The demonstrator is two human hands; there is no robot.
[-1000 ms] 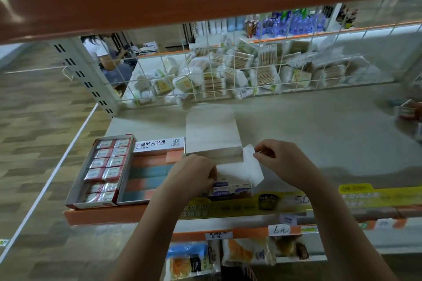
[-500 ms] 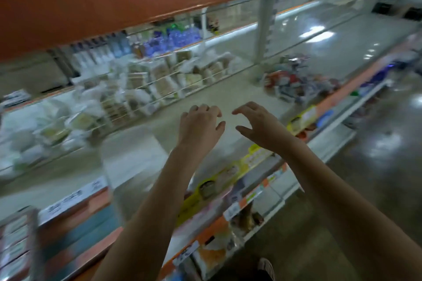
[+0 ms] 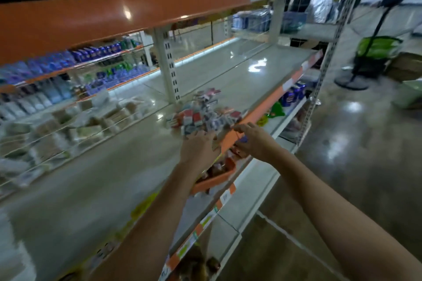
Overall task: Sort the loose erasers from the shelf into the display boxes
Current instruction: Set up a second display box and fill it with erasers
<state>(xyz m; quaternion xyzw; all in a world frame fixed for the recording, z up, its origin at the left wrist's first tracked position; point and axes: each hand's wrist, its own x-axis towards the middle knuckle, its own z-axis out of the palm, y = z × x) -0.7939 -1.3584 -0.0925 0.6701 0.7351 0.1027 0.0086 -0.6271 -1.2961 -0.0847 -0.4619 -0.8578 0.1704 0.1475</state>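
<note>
Reaching out with both arms toward a pile of erasers (image 3: 202, 113) lying on the shelf (image 3: 96, 173), near its orange front edge (image 3: 262, 109). Stretching the left hand (image 3: 198, 146) with fingers spread and loose, holding nothing, just at the near side of the pile. Hovering the right hand (image 3: 252, 138) beside it over the orange edge, fingers bent a little, holding nothing that shows. Sitting behind the pile, wire baskets of packets (image 3: 68, 130). Showing no display boxes here. Looking blurry all over.
</note>
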